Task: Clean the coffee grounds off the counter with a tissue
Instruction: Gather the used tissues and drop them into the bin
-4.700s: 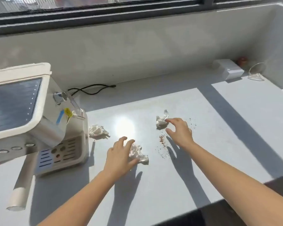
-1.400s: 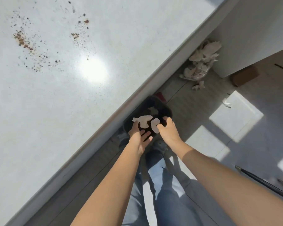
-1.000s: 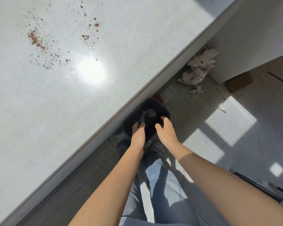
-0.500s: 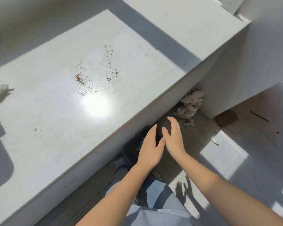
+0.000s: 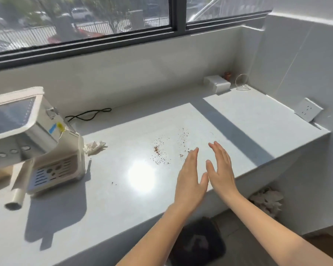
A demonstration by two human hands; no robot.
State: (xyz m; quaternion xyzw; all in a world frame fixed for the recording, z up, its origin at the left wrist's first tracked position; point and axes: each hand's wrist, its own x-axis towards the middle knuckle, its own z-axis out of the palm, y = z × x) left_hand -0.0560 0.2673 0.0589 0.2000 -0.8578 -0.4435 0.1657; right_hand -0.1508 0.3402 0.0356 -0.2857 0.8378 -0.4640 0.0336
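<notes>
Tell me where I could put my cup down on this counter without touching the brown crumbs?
Bare spots: the sunlit stretch of counter between the coffee grounds and the wall socket, and the near edge in front of the coffee machine. It is crowded by the machine, where a crumpled tissue lies.

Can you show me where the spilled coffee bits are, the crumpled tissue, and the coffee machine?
coffee grounds (image 5: 156, 149): head view, on the densest brown clump.
crumpled tissue (image 5: 94, 146): head view, middle of the wad.
coffee machine (image 5: 52, 170): head view, on its drip tray.
</notes>
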